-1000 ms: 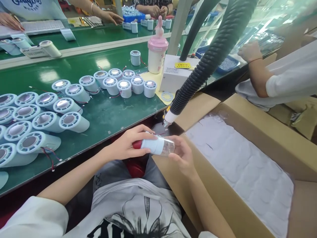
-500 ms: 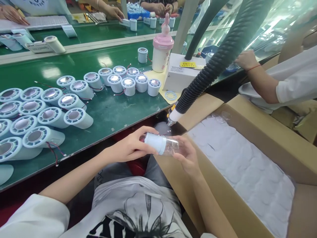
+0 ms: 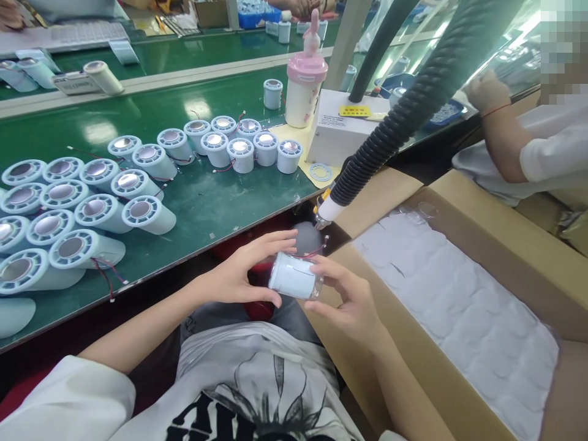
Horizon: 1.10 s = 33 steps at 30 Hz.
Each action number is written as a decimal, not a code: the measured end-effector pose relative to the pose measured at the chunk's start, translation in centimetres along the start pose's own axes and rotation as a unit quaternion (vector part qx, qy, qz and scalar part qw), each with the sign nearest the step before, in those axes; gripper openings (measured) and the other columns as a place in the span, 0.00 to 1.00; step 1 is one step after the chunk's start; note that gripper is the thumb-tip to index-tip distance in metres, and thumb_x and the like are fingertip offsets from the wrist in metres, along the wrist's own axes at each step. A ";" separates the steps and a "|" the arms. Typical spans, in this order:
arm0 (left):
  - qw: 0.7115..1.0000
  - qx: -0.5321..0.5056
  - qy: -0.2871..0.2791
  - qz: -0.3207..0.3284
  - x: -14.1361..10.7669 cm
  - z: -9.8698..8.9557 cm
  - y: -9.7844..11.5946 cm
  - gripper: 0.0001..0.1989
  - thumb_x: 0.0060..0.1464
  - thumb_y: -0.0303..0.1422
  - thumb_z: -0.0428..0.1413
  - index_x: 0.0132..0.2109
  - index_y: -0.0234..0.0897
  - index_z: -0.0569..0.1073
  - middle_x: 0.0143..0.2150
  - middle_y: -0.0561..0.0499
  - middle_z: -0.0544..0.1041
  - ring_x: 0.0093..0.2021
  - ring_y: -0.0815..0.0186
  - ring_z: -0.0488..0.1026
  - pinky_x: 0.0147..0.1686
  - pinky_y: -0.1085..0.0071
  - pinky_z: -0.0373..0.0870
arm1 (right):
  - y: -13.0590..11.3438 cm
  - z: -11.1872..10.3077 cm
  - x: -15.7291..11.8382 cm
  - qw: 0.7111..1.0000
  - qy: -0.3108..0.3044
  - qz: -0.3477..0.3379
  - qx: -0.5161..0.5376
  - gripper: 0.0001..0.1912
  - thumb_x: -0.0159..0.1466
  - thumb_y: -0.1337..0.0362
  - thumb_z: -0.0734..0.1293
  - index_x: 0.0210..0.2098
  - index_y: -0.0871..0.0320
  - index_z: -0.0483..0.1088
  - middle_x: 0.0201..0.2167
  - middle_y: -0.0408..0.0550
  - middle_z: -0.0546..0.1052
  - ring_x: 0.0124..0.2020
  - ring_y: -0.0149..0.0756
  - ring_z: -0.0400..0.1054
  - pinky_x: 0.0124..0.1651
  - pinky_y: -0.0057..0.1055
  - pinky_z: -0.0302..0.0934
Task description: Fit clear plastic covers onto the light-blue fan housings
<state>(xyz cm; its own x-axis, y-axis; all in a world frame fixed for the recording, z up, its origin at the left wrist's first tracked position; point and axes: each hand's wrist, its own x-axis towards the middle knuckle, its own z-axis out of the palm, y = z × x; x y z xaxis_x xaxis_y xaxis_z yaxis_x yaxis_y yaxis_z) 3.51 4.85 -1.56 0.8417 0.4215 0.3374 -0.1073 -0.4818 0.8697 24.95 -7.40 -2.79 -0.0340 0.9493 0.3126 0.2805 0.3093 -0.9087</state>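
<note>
My right hand (image 3: 351, 297) grips a pale blue cylinder (image 3: 293, 275) that sits inside a clear plastic cup (image 3: 318, 288), lying roughly sideways above my lap. Thin red and dark wires (image 3: 316, 250) with a small connector stick out above it. Around the cylinder's left end, my left hand (image 3: 245, 266) is spread, thumb and fingers apart. Just beyond the hands hangs the metal-tipped nozzle (image 3: 318, 222) of a black corrugated hose (image 3: 390, 135). Several similar cylinders (image 3: 144, 208) with silvery round centres and wires stand or lean on the green table (image 3: 206, 211).
To my right an open cardboard box (image 3: 487, 208) holds rounded white pieces under clear plastic (image 3: 459, 306). A white machine box (image 3: 333, 131) and a pink-lidded cup (image 3: 305, 86) stand on the table. A co-worker's arm (image 3: 505, 135) is at the right.
The cylinder has gone deeper into the clear cup, which now covers it. My left hand has let go and opened, and the wires have come into view on top.
</note>
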 end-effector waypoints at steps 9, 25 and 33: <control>0.998 0.047 -0.037 0.022 -0.2 -0.3 0.5 0.46 0.42 0.33 0.69 0.66 0.41 0.58 0.63 0.38 0.68 0.61 0.54 0.67 0.62 0.59 0.63 | -1.3 0.0 0.3 0.988 -0.028 0.109 0.109 0.24 0.56 0.65 0.75 0.51 0.48 0.68 0.52 0.47 0.74 0.52 0.41 0.71 0.50 0.36 0.71; 0.998 0.035 -0.039 0.032 -0.8 -0.1 0.8 0.45 0.43 0.33 0.68 0.66 0.42 0.59 0.64 0.38 0.67 0.63 0.53 0.65 0.62 0.56 0.63 | -2.7 0.4 1.0 0.926 -0.035 0.285 0.245 0.21 0.56 0.49 0.72 0.42 0.54 0.66 0.35 0.45 0.75 0.32 0.32 0.71 0.33 0.27 0.70; 0.998 0.030 -0.038 0.030 -1.0 0.0 1.1 0.44 0.44 0.33 0.68 0.66 0.42 0.59 0.63 0.37 0.67 0.62 0.52 0.66 0.61 0.55 0.64 | -2.4 1.2 0.8 0.864 -0.060 0.385 0.320 0.26 0.57 0.40 0.67 0.37 0.56 0.62 0.22 0.41 0.77 0.20 0.32 0.74 0.25 0.27 0.68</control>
<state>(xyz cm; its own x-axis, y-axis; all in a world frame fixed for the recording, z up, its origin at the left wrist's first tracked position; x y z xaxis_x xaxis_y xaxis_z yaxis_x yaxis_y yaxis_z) 2.53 3.90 -0.97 0.8729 0.3318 0.3577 -0.1285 -0.5509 0.8246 23.08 -7.35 -0.69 -0.1845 0.8747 -0.4482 -0.3216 -0.4846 -0.8135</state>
